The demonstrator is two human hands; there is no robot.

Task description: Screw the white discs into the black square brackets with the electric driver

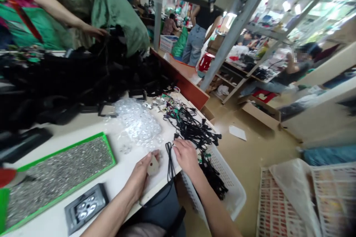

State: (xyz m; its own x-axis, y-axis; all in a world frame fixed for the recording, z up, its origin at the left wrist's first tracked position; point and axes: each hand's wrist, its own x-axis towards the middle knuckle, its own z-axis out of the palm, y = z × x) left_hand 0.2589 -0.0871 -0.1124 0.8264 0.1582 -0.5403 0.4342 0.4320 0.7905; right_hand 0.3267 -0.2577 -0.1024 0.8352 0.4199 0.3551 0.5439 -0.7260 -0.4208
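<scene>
My left hand [141,174] grips a small pale plate [152,166] with a dark hole in it, held just above the white tabletop. To its right, my right hand [185,154] has its fingers curled at the upper end of a looped black cable [169,161]. That cable hangs over the table's front edge; its far end is hard to follow. A clear plastic bag of shiny round lens-like parts [139,120] lies just beyond my hands. A square black lamp housing [86,207] with several round lenses rests on the table at the left.
A green tray [104,137] of small metal parts stands at left. Black cables [191,124] pile along the right edge, above a white basket [236,192] with more cables. Black housings [69,77] heap at the back, where a person holds a green sack [116,14].
</scene>
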